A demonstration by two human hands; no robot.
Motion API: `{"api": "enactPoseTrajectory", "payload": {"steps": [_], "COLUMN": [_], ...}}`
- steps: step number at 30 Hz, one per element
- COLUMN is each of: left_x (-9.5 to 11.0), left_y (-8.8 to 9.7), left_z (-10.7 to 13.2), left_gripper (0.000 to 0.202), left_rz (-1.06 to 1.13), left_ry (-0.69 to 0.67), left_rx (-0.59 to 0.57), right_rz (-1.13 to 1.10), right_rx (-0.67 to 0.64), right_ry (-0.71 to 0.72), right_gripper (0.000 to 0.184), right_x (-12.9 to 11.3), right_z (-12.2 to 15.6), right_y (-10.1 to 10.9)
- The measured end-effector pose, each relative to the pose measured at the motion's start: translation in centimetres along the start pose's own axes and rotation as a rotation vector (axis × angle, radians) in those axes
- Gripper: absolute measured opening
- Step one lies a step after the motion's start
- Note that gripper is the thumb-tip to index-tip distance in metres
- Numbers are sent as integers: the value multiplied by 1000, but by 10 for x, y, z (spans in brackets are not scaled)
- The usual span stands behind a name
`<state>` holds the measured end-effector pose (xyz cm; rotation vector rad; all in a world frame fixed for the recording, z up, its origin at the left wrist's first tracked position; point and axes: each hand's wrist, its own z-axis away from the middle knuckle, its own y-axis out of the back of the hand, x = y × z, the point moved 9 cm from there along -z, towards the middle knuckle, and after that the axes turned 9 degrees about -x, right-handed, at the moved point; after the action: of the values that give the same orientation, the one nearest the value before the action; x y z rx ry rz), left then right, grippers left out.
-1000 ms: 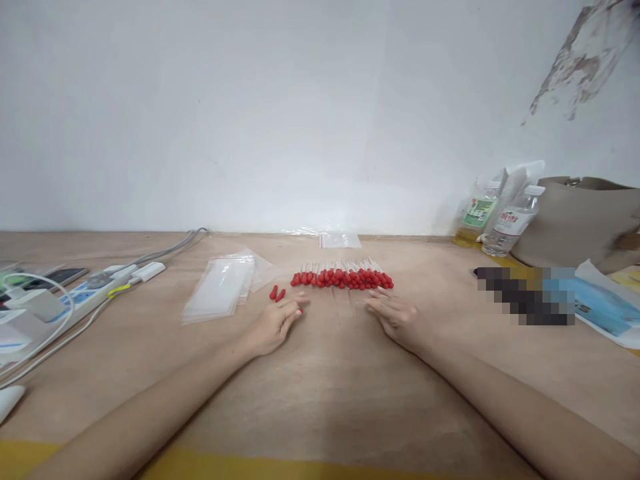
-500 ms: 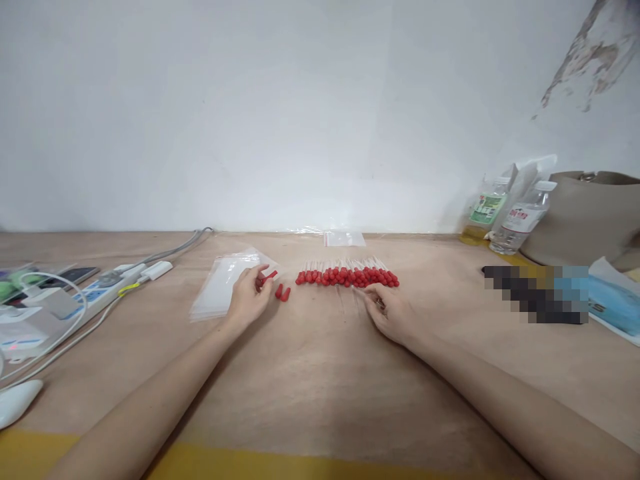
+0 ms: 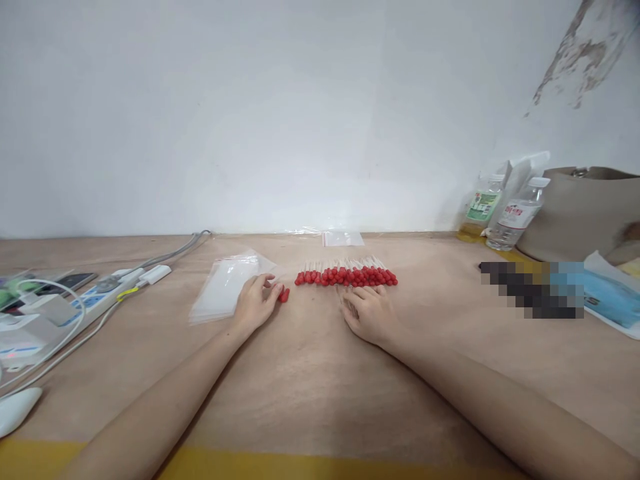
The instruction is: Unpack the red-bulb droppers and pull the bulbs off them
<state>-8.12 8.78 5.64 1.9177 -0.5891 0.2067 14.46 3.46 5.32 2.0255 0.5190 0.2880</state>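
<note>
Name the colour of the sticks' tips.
The tips are red, seen in the head view.

On the left side of the tabletop [image 3: 300,400], a white power strip [image 3: 94,300] with plugs in it lies beside a dark flat device [image 3: 75,282], with a white rounded object [image 3: 19,408] nearer the front. On the right, a green-labelled bottle [image 3: 483,206] and a red-and-white-labelled bottle [image 3: 515,217] stand near a taupe bag [image 3: 585,217], a blue packet [image 3: 611,297] before it, below peeling paint [image 3: 590,57].
</note>
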Motion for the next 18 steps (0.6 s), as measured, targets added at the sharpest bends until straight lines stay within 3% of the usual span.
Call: {"api": "enactPoseTrajectory", "payload": {"steps": [3, 7, 10, 14, 18], "left_x": [20, 53, 70, 77, 71], "left_y": [2, -14, -27, -39, -45], "left_z": [-1, -10, -22, -34, -39], "left_gripper": [24, 19, 20, 20, 17], "left_rz": [-58, -85, -104, -85, 27], "left_ry": [-124, -281, -322, -324, -303], "left_rx": [17, -90, -153, -176, -158], "right_rz": [-38, -71, -119, -195, -267], "right_rx": [-16, -36, -37, -20, 0], "right_ry": [1, 8, 13, -16, -104], "right_gripper": [28, 37, 40, 35, 28], "right_x": [0, 2, 6, 15, 26], "right_z": [2, 2, 4, 5, 5], "right_y": [3, 4, 4, 3, -2]}}
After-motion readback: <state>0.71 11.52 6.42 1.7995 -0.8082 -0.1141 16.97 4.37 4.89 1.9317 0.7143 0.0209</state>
